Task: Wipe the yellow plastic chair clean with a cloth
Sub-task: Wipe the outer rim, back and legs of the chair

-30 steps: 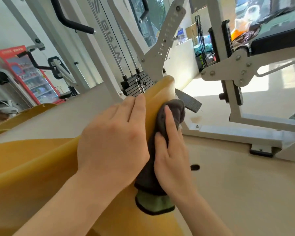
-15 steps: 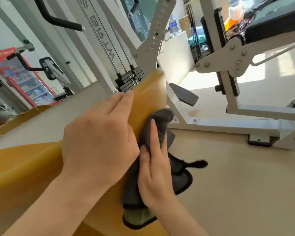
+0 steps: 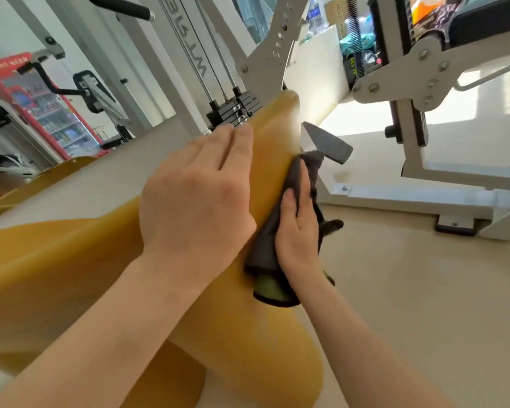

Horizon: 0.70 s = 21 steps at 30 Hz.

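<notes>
The yellow plastic chair (image 3: 56,260) fills the lower left, and one long curved edge of it runs up toward the middle. My left hand (image 3: 198,195) lies flat on top of that edge with the fingers together, steadying it. A dark grey cloth (image 3: 292,184) with a green underside is pressed against the right face of the edge by my right hand (image 3: 298,240). The cloth's lower corner hangs loose below my palm.
A white weight machine (image 3: 424,160) with a black weight stack (image 3: 233,110) and a grey foot pedal (image 3: 330,142) stands just behind the chair. A red drinks fridge (image 3: 42,104) is at the far left. Pale floor (image 3: 424,304) spreads to the right.
My right hand has slid the cloth down the chair edge and then part of the way back up. My left hand has stayed on the edge.
</notes>
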{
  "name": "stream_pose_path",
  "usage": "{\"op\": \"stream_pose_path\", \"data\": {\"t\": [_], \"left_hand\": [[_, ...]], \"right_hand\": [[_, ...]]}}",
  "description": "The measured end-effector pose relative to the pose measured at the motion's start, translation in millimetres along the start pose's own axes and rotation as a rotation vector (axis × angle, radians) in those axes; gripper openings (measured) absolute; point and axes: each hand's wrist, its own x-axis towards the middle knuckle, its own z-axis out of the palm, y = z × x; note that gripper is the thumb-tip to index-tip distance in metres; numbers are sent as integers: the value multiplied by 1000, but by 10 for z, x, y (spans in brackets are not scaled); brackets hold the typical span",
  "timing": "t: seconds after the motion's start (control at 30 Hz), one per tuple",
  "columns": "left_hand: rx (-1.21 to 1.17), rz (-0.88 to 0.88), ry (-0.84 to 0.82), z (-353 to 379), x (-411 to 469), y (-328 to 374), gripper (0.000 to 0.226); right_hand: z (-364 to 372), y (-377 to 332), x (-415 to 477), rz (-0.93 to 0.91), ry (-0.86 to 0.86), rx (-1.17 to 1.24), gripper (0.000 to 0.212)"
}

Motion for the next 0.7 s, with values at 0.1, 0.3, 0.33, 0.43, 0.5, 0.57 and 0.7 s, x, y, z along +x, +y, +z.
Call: {"op": "stream_pose_path", "data": {"t": [0.1,0.3,0.33,0.43,0.5,0.57,0.7], "left_hand": [[-66,6,-54,-75,-21,-37,49],[-161,-19,-78,-262,-359,-363,49],[-143,-16,-72,-274,-444,-405,49],[-158,37,-59,-268,-503,-486,48],[-197,59,-68,-289,-465,-519,48],[-228,70,-87,-310,-466,-543,49],[-186,56,-80,-288,-495,-537,48]], "right_hand": [[2,367,-376,334,-159,-39,52],[24,-45,-603,107,-163,14,56],[46,-167,-631,-34,-162,-25,58],[139,-299,-742,-362,-213,-219,63],[165,-134,-851,-405,-252,-305,64],[102,120,-1011,-277,-309,-343,62],[-106,442,-1095,71,-317,-250,57]]}}
